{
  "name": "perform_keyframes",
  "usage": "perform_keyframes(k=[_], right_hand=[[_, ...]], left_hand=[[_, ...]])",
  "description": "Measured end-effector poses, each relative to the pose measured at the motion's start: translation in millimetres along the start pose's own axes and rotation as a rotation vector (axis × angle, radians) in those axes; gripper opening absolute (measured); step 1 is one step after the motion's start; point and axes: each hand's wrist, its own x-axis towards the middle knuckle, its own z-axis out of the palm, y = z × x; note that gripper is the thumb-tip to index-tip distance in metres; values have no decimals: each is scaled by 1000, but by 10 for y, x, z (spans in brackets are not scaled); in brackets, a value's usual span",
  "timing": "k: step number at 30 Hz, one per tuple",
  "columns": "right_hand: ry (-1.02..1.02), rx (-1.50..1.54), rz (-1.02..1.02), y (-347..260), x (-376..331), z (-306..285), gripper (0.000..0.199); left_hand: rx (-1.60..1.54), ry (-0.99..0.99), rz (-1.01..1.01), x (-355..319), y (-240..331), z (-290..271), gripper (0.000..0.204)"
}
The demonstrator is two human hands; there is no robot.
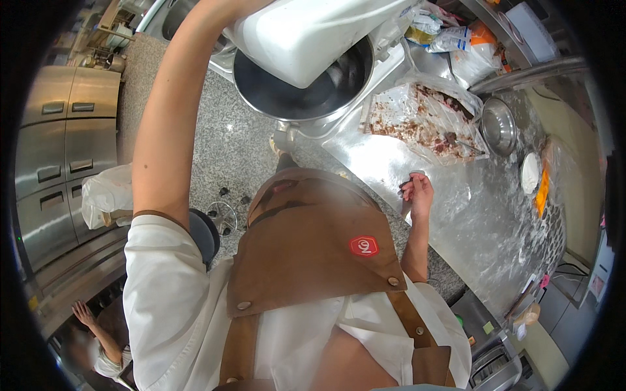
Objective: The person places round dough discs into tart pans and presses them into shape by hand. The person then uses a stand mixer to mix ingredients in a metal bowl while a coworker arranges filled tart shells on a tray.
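Note:
My left arm stretches far forward, and the part of my left hand point(248, 5) that shows rests at the top of a white stand mixer's head point(306, 45). The picture's upper edge cuts off its fingers. Beneath the tilted-looking mixer head is a large mixing bowl point(257, 101) with a dark inside; what it holds I cannot make out. On my right, my right hand point(419, 190) is by the near edge of the steel worktable point(450, 202), fingers curled together. Something small and dark shows at its fingertips, too small to name.
A clear plastic bag smeared brown point(417, 124), a metal bowl point(499, 127), a white dish point(530, 173) and an orange strip point(542, 194) lie on the floury table. Packages point(450, 39) crowd the far right. Steel cabinets point(55, 140), a wheeled base point(225, 218) and another person's hand point(83, 313) are left.

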Motion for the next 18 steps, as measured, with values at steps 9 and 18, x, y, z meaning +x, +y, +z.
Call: perform_keyframes(k=[9, 18], right_hand=[[-24, 42, 11, 21, 29, -33, 18], [-24, 59, -8, 27, 14, -31, 17]], left_hand=[[-11, -5, 8, -11, -3, -2, 61], [19, -9, -38, 15, -7, 13, 64]])
